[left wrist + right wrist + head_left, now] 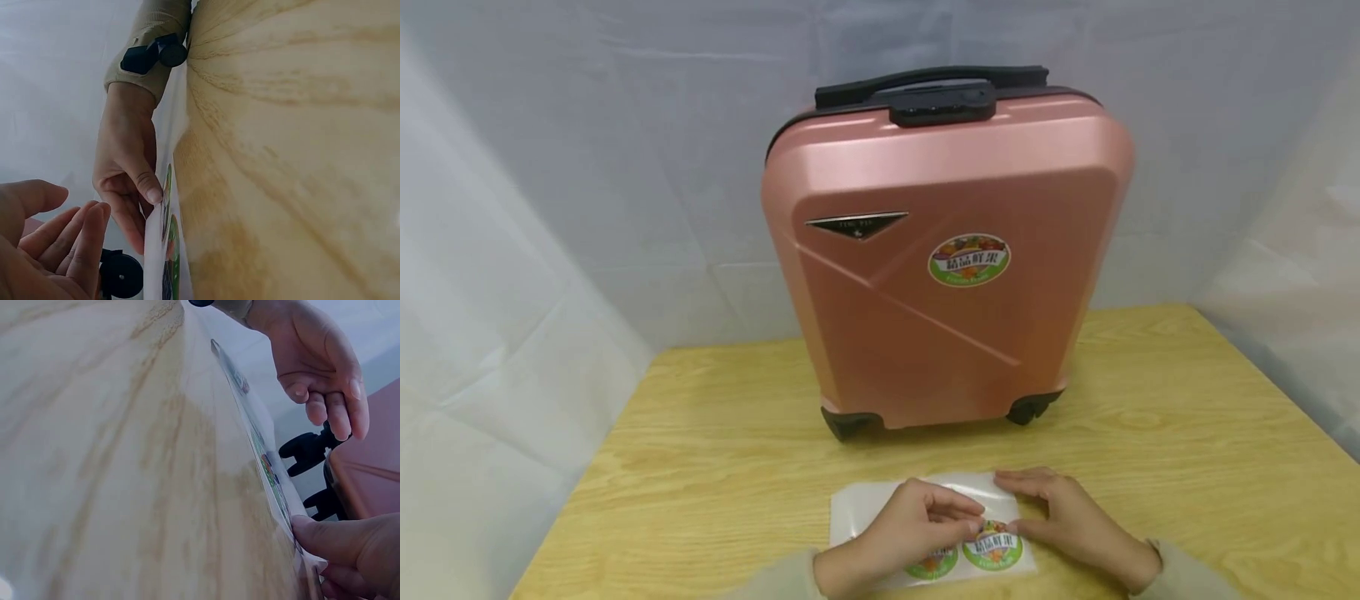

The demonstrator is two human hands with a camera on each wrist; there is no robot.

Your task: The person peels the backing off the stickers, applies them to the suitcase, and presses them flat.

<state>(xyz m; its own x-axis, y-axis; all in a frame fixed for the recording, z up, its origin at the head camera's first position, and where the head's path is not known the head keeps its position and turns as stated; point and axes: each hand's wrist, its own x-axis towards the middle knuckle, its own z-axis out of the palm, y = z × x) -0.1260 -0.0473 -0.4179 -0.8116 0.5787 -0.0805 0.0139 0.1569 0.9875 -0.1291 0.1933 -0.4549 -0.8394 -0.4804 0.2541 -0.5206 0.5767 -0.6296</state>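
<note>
A backing sheet (847, 506) with round fruit stickers lies on the table. My left hand (906, 529) hovers over its middle, partly covering one sticker (932, 568). The left fingers are loosely bent, with nothing visible between them and the thumb in the right wrist view. My right hand (1078, 525) rests at the sheet's right side. Its thumb (325, 536) touches the edge of the rightmost sticker (996, 554), while its fingers reach the far right corner. Behind the sheet stands a pink suitcase (925, 333) with a matching oval-looking sticker (970, 261) on its front.
The wooden table (715, 433) carries the suitcase on its black wheels (1033, 408). A black handle (932, 79) tops the case, and a dark triangular badge (857, 223) sits at its upper left. White sheeting (580, 208) hangs behind and at both sides.
</note>
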